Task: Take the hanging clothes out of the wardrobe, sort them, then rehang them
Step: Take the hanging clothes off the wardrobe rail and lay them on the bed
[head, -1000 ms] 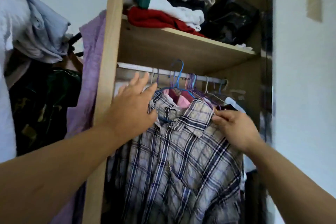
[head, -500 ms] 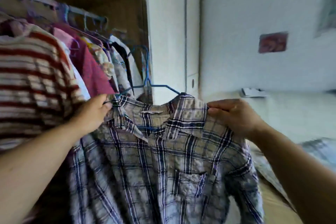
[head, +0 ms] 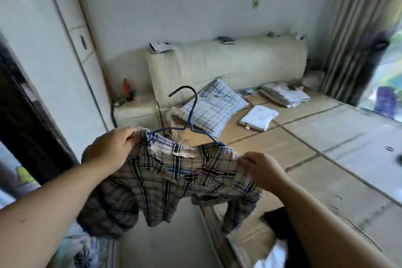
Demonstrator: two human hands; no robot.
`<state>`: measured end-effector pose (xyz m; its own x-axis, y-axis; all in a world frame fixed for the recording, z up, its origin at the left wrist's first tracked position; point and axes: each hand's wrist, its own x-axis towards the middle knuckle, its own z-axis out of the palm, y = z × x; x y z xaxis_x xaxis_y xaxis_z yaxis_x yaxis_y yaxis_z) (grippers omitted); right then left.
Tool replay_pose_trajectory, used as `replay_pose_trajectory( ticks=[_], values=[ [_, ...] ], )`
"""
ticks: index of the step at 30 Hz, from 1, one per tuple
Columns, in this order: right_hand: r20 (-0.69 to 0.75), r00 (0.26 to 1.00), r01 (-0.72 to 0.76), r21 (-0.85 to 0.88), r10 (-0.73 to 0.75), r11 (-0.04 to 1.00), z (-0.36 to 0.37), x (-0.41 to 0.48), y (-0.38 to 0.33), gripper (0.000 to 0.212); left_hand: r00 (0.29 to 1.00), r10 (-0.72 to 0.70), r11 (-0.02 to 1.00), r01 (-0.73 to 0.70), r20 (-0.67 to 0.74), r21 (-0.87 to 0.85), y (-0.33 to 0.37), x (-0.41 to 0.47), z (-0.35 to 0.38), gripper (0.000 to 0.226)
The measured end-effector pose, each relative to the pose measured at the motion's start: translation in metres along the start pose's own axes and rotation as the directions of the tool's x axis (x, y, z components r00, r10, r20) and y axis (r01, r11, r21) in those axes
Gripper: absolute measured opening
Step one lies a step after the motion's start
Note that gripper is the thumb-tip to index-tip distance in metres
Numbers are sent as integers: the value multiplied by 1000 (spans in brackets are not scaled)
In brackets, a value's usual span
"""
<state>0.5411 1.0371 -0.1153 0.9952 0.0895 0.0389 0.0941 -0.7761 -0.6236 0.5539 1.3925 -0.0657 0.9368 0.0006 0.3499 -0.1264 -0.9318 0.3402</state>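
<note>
Fingers (head: 127,137) of the left hand (head: 108,152) curl round one shoulder of the shirt (head: 171,183), pinching the cloth beside the collar. The plaid shirt hangs in the air between both hands, over the floor next to the bed, its lower part drooping and crumpled. It sits on a blue hanger (head: 192,115), whose hook stands free above the collar, caught on nothing. The right hand (head: 264,169) grips the other shoulder, fingers closed on the fabric. Further right lies the bed (head: 326,154), with a pillow (head: 214,107) and a folded white item (head: 258,117) on it. A dark cloth (head: 280,224) at the near bed edge may be another garment; I cannot tell. The task looks early: one shirt is taken out but not laid down, while sorting and rehanging remain.
</note>
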Motion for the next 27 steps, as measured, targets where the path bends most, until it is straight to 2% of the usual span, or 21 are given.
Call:
replay_pose_trajectory(
  ticks=[3,6,10,12,15,18,20,27],
  values=[
    [9,986,-167,4,166,986,-8,-51,63,14,988,101,995,-100,115,-12,56,3,51,20],
    [6,939,-344,15,344,939,-30,-101,128,17,942,241,969,-219,233,-116,120,5,113,17],
    [-24,822,-560,154,569,814,-69,-163,209,26,848,357,931,-290,392,-222,213,0,190,18],
    [-7,757,-635,226,653,739,-92,-188,245,20,801,399,913,-303,446,-274,265,-4,223,24],
    [-20,676,-697,307,737,648,-122,-212,292,15,729,465,884,-346,503,-315,330,-8,268,18],
    [-11,622,-726,368,783,581,-137,-220,339,15,684,472,881,-347,557,-321,380,-6,312,18],
    [6,598,-742,381,801,552,-138,-215,373,15,678,453,891,-339,579,-301,405,-3,345,16],
    [35,538,-829,204,842,521,-101,-156,480,15,673,282,957,-246,683,-153,431,10,448,19]
  ],
)
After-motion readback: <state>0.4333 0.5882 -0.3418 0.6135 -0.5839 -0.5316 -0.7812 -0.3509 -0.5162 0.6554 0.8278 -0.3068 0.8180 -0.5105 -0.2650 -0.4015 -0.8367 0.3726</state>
